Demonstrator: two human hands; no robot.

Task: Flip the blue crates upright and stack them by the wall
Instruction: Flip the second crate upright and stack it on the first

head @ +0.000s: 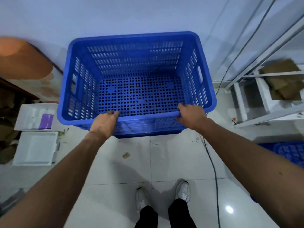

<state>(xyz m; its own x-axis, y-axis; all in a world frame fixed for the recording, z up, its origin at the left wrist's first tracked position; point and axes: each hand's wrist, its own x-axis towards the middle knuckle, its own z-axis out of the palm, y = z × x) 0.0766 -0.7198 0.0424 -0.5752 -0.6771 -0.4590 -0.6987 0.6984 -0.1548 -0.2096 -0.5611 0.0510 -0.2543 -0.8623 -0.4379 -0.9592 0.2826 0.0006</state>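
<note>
A large blue perforated crate (136,46) stands upright with its open top toward me and its far side against the white wall. My left hand (105,121) grips the near rim left of centre, fingers curled over the edge. My right hand (191,115) grips the same rim further right, fingers wrapped over it. The crate holds nothing inside. Another blue crate (289,153) shows partly at the right edge, behind my right forearm; I cannot tell how it lies.
White foam trays (35,148) and a white box (35,116) lie on the floor at left, beside an orange-brown rounded object (23,58). A white metal shelf frame (263,97) with cardboard stands at right. A dark cable (212,163) runs along the tiled floor. My shoes (182,190) are below.
</note>
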